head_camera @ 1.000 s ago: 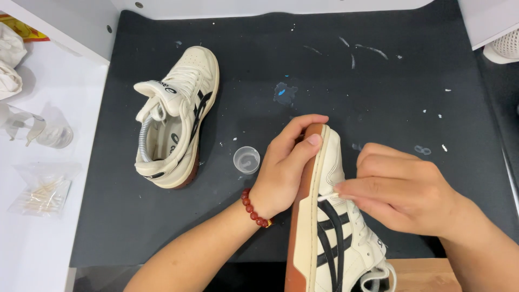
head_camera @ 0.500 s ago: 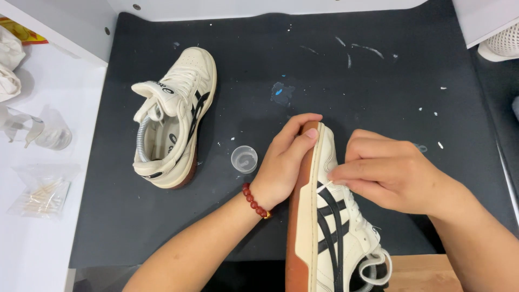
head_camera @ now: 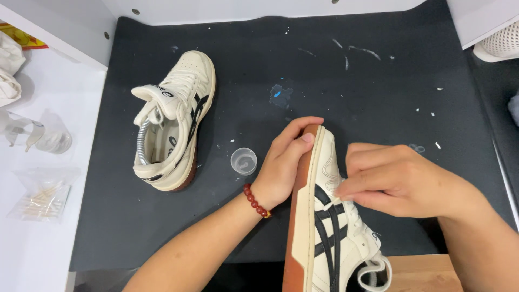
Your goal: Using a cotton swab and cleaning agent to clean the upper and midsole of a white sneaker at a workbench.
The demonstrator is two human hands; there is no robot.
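A cream sneaker with black stripes and a brown sole lies on its side at the bottom centre. My left hand, with a red bead bracelet on the wrist, grips the sole near the toe. My right hand presses on the upper with pinched fingers; what sits between the fingertips is hidden. A matching second sneaker rests apart on the dark mat at the upper left. A small clear cup stands between the two shoes, close to my left hand.
White shelf at left holds a bag of cotton swabs, crumpled clear plastic and a white cloth. A white perforated object sits at top right. Pale paint flecks dot the mat. A wooden edge shows at bottom right.
My right hand slid slightly left along the shoe's upper. The held sneaker and my left hand stayed nearly in place.
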